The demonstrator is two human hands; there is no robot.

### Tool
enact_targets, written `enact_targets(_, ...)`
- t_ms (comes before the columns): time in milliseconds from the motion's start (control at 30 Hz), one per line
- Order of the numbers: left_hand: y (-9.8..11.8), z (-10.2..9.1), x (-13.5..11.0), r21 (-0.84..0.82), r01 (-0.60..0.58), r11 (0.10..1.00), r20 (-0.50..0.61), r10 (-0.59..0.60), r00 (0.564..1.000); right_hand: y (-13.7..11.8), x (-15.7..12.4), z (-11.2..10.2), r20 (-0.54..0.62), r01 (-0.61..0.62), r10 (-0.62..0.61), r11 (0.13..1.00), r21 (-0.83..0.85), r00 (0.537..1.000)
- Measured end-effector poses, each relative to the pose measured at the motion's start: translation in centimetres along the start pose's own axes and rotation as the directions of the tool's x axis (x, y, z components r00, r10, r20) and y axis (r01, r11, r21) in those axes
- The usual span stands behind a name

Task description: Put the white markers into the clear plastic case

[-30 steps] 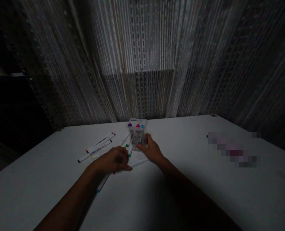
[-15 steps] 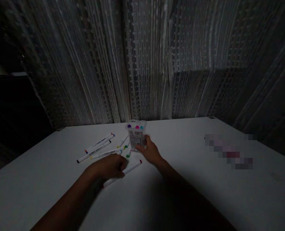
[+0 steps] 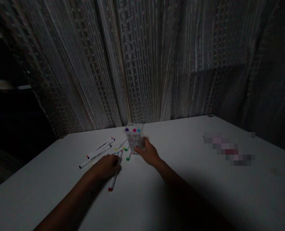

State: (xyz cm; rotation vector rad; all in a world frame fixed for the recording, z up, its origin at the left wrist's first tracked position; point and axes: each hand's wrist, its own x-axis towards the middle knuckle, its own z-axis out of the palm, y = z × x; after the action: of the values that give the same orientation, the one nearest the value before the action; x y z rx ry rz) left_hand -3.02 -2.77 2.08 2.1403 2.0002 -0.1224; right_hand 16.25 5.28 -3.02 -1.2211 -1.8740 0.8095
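My left hand is closed around a white marker with red ends, gripping it near the middle. The marker slants, its red lower end toward me. My right hand wraps the right side of a clear plastic marker case, thumb across its front label. Purple, pink and light blue marker ends show at the top of the case, which stands upright on the table. Beside the case lie markers with green ends, and further left rest white markers with dark ends and orange and blue ends.
The white table reaches back to a grey striped curtain. On the right side of the table is a pixelated patch whose contents I cannot make out. Dark shelving stands at the far left.
In my left hand the red-ended marker has turned from lying slanted rightward to a steeper angle. My right hand stays on the case. The view has shifted slightly.
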Motion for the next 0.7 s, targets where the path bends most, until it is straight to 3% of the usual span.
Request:
enact_targets(200,-1.0,-0.1,2.3,-0.061,-0.002,0.998,-0.054,-0.002,0.999,0.1,0.0,-0.1,0.012,0.014,-0.014,1.0,0.002,1.0)
enact_targets(400,-3.0,1.0,2.2,-0.183,-0.037,0.982,-0.166,0.006,0.986,-0.4,0.0,-0.2,0.016,0.001,-0.001,1.0,0.013,1.0)
enact_targets(567,-4.2,1.2,2.1,-0.155,0.007,0.988,-0.132,-0.028,0.991,-0.4,-0.1,-0.2,0.029,-0.007,0.007,1.0,0.006,1.0)
enact_targets(700,-3.4,1.0,3.0,-0.058,0.068,0.996,-0.103,-0.073,0.992,-0.4,-0.1,-0.3,0.022,-0.006,0.006,1.0,-0.001,1.0)
